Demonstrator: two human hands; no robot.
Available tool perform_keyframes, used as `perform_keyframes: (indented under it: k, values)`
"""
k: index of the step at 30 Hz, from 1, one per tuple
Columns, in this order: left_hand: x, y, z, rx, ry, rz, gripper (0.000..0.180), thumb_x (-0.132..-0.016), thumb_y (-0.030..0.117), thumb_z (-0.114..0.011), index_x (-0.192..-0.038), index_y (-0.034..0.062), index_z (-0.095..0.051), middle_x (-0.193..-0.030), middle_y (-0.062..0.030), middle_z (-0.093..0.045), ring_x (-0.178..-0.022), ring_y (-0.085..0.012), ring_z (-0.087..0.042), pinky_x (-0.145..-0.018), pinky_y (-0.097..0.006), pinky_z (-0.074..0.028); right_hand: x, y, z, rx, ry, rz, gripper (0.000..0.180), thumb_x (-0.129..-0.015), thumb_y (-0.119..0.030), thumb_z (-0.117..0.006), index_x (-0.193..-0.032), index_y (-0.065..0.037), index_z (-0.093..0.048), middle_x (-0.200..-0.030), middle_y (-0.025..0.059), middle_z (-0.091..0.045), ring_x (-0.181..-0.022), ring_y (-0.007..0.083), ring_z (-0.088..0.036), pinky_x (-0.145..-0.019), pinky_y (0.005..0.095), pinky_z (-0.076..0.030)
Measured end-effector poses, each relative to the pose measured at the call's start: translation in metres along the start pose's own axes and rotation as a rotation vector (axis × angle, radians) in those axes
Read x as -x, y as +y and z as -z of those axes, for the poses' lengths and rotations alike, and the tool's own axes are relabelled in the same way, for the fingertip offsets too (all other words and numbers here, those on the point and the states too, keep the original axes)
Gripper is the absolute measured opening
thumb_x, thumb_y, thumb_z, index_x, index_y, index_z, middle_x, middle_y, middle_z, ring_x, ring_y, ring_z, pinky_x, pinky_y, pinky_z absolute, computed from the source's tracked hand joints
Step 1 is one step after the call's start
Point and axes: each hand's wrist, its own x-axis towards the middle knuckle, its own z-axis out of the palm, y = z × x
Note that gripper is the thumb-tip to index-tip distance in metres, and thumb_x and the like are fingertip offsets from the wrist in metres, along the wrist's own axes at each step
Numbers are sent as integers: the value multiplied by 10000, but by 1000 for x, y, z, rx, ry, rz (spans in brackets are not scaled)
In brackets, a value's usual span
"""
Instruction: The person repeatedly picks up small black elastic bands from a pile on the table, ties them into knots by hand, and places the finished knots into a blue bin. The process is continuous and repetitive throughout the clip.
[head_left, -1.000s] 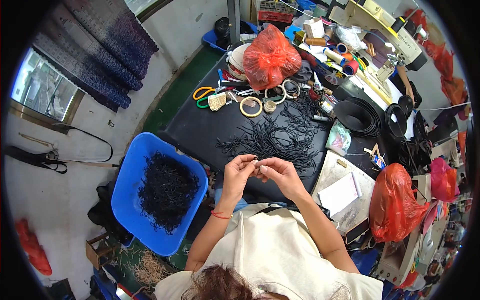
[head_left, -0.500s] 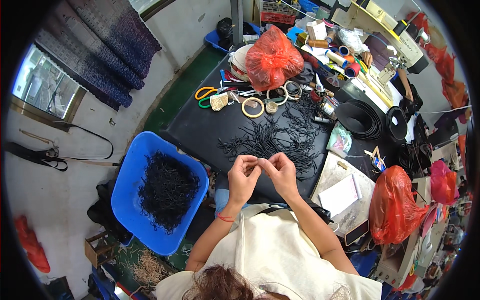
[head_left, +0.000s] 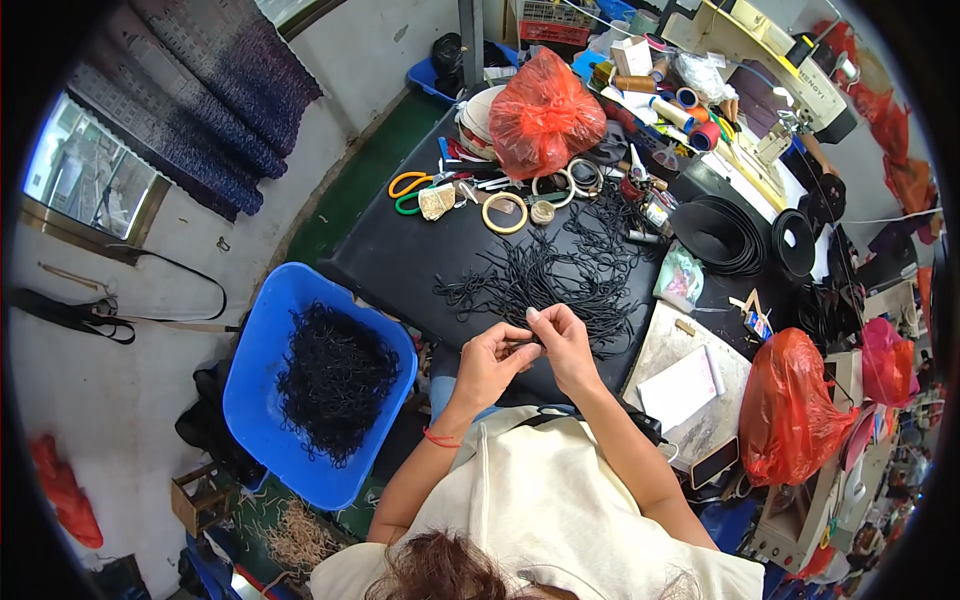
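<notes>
My left hand (head_left: 490,365) and my right hand (head_left: 566,352) meet at the near edge of the black table, fingers closed in a pinch. Between the fingertips shows a short dark stretch of thin black cord (head_left: 524,345); the rest of it is hidden by my fingers. Just beyond my hands, a loose pile of black cords (head_left: 540,270) spreads over the tabletop. To my left stands a blue plastic tub (head_left: 248,400) with a tangled heap of black cords (head_left: 335,385) in it.
Scissors (head_left: 408,190), tape rolls (head_left: 505,213) and a red plastic bag (head_left: 548,110) lie farther back. On the right are a board with a white notepad (head_left: 680,388), a phone (head_left: 713,463), coiled black strips (head_left: 718,238) and another red bag (head_left: 790,410). A sewing machine (head_left: 780,70) stands far right.
My left fingertips have dropped slightly, and my right thumb has lifted up and to the right. A dark stretch of cord now shows between my hands.
</notes>
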Motion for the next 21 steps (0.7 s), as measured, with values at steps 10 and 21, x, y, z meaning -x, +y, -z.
perform_keyframes:
  k: [10,21]
  values:
    - [-2,3,2,160,-67,64,177,-869,149,-597,-967,3,-583,-768,-38,-623,-659,-51,-543,-595,-178,-429,3,-7,0,-48,-57,60,231,-896,-247,-570,-767,-69,-499,-640,-57,-453,-545,10,-372,-478,181,-324]
    - [12,-2,-17,-102,79,-95,217,-889,149,-553,-1046,17,-626,-704,40,-558,-621,-21,-496,-524,-162,-371,-2,-3,0,80,139,210,270,-894,-216,-565,-705,-26,-530,-634,-38,-476,-577,18,-406,-475,184,-357]
